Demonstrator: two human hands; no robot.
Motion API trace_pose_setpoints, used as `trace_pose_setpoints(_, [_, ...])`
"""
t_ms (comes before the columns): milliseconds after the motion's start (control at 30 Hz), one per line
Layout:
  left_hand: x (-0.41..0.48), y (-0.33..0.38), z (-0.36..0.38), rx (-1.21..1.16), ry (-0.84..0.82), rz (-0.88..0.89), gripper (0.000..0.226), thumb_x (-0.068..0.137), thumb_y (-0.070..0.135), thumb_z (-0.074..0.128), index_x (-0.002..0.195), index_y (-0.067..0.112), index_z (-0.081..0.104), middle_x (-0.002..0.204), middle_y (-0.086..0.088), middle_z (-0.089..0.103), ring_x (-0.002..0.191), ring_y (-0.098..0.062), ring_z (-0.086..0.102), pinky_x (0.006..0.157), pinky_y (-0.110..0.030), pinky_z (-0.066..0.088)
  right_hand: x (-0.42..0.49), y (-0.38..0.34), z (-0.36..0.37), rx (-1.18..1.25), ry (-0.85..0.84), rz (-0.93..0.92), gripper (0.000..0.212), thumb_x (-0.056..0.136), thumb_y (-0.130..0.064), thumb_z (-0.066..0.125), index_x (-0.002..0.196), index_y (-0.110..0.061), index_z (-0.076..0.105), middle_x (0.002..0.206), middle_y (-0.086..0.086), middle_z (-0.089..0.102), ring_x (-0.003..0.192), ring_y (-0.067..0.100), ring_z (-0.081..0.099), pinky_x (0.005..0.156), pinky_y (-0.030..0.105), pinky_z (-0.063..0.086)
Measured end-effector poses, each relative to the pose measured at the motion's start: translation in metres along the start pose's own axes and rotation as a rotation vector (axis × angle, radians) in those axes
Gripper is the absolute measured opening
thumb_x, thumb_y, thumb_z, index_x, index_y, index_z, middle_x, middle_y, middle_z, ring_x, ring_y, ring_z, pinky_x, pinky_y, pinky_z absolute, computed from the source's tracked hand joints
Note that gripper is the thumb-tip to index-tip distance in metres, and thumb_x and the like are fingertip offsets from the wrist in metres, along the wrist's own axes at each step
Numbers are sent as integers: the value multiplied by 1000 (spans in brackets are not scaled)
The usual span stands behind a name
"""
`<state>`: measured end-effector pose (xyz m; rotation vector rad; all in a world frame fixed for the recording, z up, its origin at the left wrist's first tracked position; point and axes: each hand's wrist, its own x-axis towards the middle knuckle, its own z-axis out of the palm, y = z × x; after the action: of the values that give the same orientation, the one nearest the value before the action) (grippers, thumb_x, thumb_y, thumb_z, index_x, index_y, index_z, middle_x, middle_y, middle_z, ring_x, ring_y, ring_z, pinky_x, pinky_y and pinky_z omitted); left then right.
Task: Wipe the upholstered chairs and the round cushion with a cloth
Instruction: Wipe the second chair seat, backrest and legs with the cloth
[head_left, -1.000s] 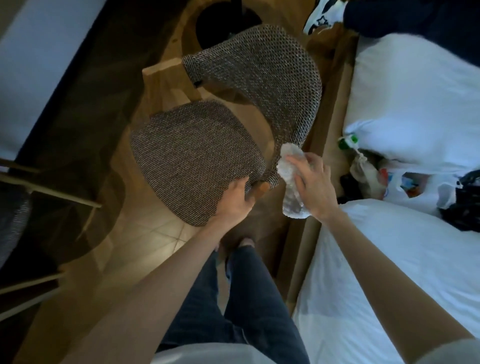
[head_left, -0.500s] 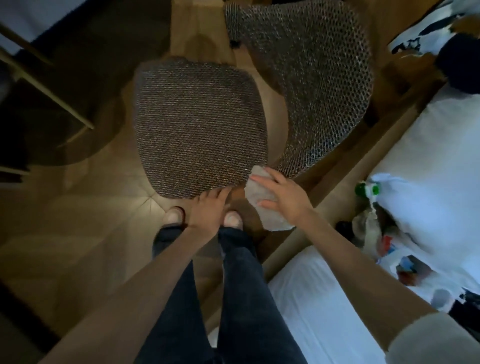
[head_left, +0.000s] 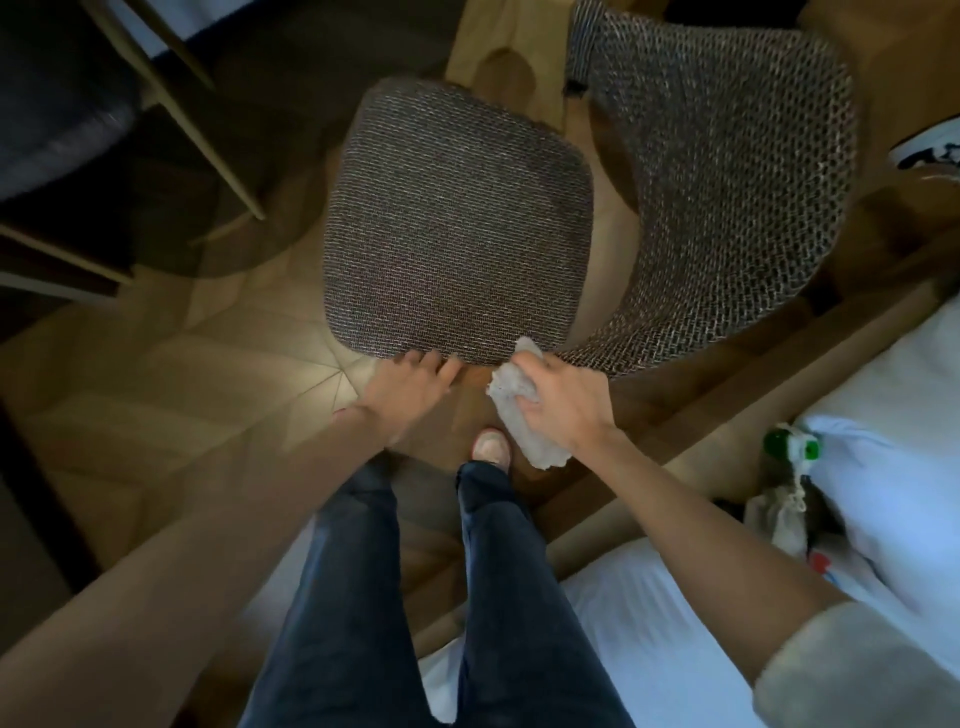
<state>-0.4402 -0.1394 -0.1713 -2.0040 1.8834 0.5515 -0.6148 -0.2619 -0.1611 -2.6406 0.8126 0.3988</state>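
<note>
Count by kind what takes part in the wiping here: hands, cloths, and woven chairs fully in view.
Hands: 2, the left hand and the right hand
Cloths: 1, the cloth held in the right hand
Woven chairs: 1, the woven chair
Total: 4
</note>
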Motion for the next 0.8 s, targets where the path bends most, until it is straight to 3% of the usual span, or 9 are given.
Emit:
trace_pose_setpoints(100, [1, -53, -8, 34, 46, 27, 46, 91, 23, 15, 133, 15, 34, 123, -9, 52, 109, -29, 56, 82, -37, 46, 32, -33, -5, 14, 40, 19, 37, 87, -37, 61, 121, -24, 54, 98, 3, 69, 78, 28, 68, 58, 29, 42])
trace_pose_setpoints(167, [4, -91, -14, 81, 69, 54, 45, 92, 24, 13, 131, 15, 35, 121, -10, 53, 105, -30, 57, 83, -37, 47, 57, -57, -8, 30, 59, 49, 36, 87, -36, 61, 120, -23, 53, 95, 4, 69, 77, 28, 67, 57, 30, 38])
trace_pose_setpoints(367, [27, -203, -29, 184, 81, 137, 32, 99, 16, 35, 130, 16, 35, 120, -8, 53, 105, -28, 55, 82, -36, 45, 132, -130, -15, 80, 138, 228, 34, 89, -36, 60, 118, -23, 52, 95, 5, 69, 79, 31, 67, 58, 30, 35])
trace_pose_setpoints(600, [64, -287, -61, 268, 72, 212, 56, 84, 7, 62, 130, 17, 34, 123, -7, 50, 108, -28, 53, 83, -36, 48, 204, -174, -29, 114, 221, 424, 33, 90, -37, 58, 119, -25, 49, 100, 3, 69, 84, 32, 67, 63, 33, 38])
trace_pose_setpoints(800, [106, -318, -81, 282, 62, 242, 57, 90, 8, 57, 138, 16, 28, 132, -9, 45, 119, -31, 48, 91, -38, 47, 249, -172, -40, 99, 231, 528, 36, 90, -42, 57, 120, -26, 47, 102, 3, 68, 90, 31, 66, 65, 33, 40])
